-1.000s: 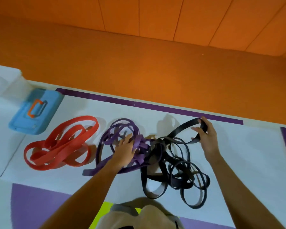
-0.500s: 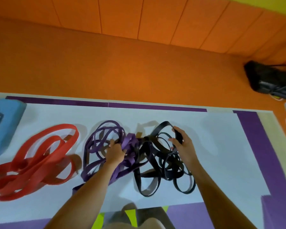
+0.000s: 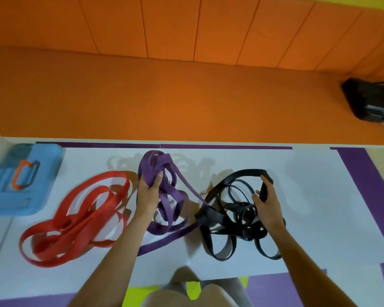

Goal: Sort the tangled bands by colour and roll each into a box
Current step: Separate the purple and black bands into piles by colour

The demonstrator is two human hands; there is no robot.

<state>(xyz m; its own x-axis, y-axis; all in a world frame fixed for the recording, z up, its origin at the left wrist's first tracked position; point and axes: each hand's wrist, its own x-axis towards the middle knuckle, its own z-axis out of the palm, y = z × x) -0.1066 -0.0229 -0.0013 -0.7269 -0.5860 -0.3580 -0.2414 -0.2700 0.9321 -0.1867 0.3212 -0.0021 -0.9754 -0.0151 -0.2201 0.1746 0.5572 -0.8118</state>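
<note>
purple bands: soft, flat, light loops, bunched in your left hand over the white mat; one strand runs taut into the black bands. black bands: limp, probably grippy rubber; your right hand pinches an upper loop. judged best hold: close beside the crossing. red bands: piled apart, leftward. blue box: far left.

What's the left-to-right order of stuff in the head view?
blue box → red bands → purple bands, gripped by the left hand → black bands, held by the right hand → black bag on the orange floor, far right.
</note>
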